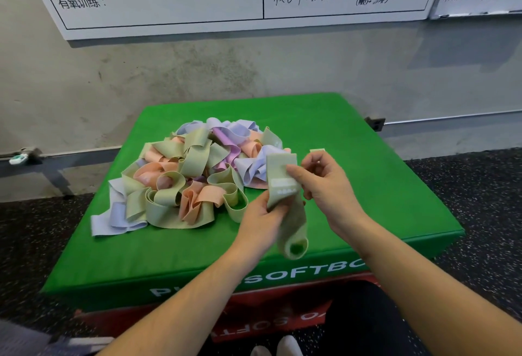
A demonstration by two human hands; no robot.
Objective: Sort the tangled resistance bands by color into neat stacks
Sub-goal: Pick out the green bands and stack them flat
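Note:
A tangled pile of resistance bands (186, 175) in pale green, peach, lilac and pink lies on the left and middle of a green soft box (367, 186). Both my hands hold one pale green band (281, 177) above the box's front right part. My left hand (261, 221) pinches its lower middle. My right hand (324, 183) grips its upper part, and an end of the band sticks out behind the fingers. The lower loop of the band hangs down near the box's front edge.
The green box sits on a red soft box (271, 305) on a dark speckled floor (480, 186). A grey wall with whiteboards (158, 2) stands right behind. My dark trouser legs and white shoes (279, 348) show at the bottom.

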